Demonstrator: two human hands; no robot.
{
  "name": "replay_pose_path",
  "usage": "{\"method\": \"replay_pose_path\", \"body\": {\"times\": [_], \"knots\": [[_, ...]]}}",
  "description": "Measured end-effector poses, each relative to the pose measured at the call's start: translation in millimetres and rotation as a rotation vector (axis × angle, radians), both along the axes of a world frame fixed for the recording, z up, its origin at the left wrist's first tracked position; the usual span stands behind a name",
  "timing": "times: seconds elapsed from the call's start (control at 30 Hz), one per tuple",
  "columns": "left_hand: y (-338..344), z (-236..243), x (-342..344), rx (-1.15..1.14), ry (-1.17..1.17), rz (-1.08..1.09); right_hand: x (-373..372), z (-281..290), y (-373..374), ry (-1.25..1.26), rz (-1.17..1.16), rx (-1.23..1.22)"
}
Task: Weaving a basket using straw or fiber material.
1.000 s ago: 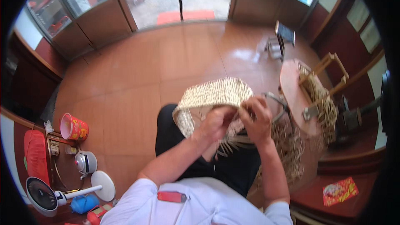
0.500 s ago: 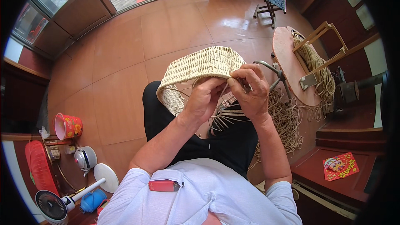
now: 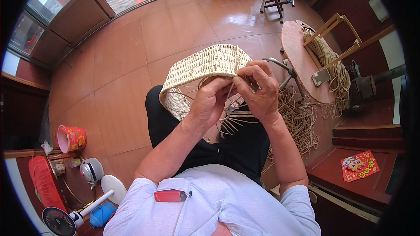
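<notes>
Straw basket (image 3: 199, 67) rim behind hands.

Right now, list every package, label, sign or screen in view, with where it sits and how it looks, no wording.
Red square paper decoration: flat on the dark wooden ledge, lower right; gold edging, a cartoon figure.
Small red flat case: in the white shirt's chest pocket; rectangular.
Red bucket: on the floor at left; bright printed pattern.
No screens show.

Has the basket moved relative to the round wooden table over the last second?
Cannot tell. The camera itself tilted; the basket sits on the lap beside the table throughout, both hands at its rim.
</notes>
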State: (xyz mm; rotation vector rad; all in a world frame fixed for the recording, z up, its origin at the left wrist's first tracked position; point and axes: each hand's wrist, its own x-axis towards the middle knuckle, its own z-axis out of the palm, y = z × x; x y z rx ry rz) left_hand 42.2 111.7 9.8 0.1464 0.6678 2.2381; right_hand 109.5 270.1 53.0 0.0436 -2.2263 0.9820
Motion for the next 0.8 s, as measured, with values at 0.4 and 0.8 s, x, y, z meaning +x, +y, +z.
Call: {"method": "replay_pose_path", "body": {"times": [0.4, 0.8], "knots": [[7.0, -28.1, 0.7, -0.071, -0.01, 0.119, -10.5, -4.9, 8.8, -0.034, 0.002, -0.056], [17.8, -18.6, 3.3, -0.069, 0.008, 0.236, -17.4, -11.8, 14.4, -0.047, 0.028, -0.11]]}}
